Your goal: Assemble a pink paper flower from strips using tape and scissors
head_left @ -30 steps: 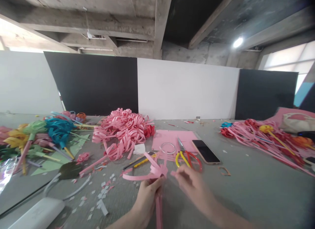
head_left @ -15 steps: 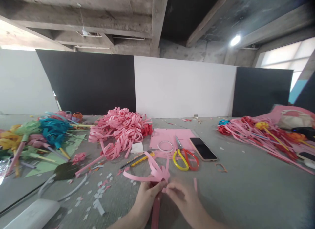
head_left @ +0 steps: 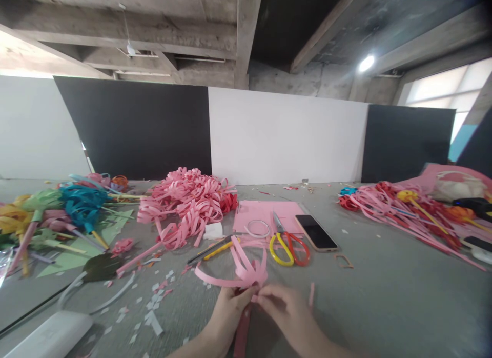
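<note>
A pink paper-strip flower [head_left: 249, 272] with curled loops stands at the bottom middle. My left hand [head_left: 226, 314] is closed in a pinch around its base, and a pink paper stem [head_left: 242, 335] runs down below that hand. Close against it on the right, my right hand [head_left: 288, 309] pinches a pink paper strip [head_left: 254, 298] at the flower's base. A bit of pink strip [head_left: 311, 294] shows beyond the right hand. My fingers partly hide the joint between flower and stem.
Ahead lie scissors [head_left: 281, 249] with yellow and red handles, a phone [head_left: 317, 233], a pink paper sheet [head_left: 251, 210] and a yellow-and-black cutter knife [head_left: 217, 249]. Piled paper flowers [head_left: 188, 204] lie left; more strips [head_left: 378, 199] lie right. Paper scraps [head_left: 156, 299] and a white device [head_left: 57, 332] are nearby.
Both hands stay at the flower's base. The flower's loops have tilted slightly to the right, and the strip end beyond the right hand has shifted a little right and down.
</note>
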